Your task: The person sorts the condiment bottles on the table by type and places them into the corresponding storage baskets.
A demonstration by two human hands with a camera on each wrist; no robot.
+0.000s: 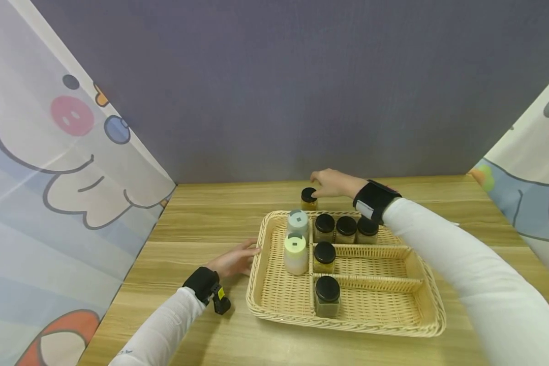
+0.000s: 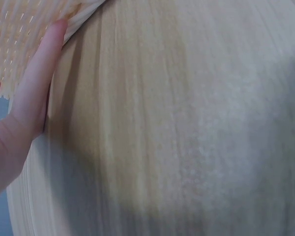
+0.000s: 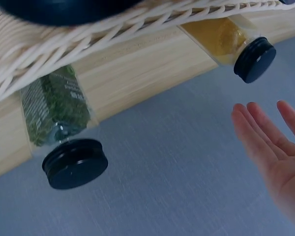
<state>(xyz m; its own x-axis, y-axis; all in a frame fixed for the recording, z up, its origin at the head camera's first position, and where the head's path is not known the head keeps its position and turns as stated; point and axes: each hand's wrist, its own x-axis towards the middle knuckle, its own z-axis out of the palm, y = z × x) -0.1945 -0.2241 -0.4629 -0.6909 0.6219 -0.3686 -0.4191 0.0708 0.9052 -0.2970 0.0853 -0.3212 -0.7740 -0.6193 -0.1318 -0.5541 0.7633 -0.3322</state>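
Note:
My right hand hovers behind the wicker basket, fingers spread near a black-lidded jar of amber contents. In the right wrist view a gap separates the fingers from that jar. A second black-lidded jar, filled with green herbs, stands behind the basket there; my right arm hides it in the head view. My left hand rests against the basket's left side, its fingers extended along the wicker.
Inside the basket, the left compartment holds a jar with a pale blue-green lid and one with a yellow-green lid. Several black-lidded jars occupy the divided right side. A grey wall rises behind the wooden table.

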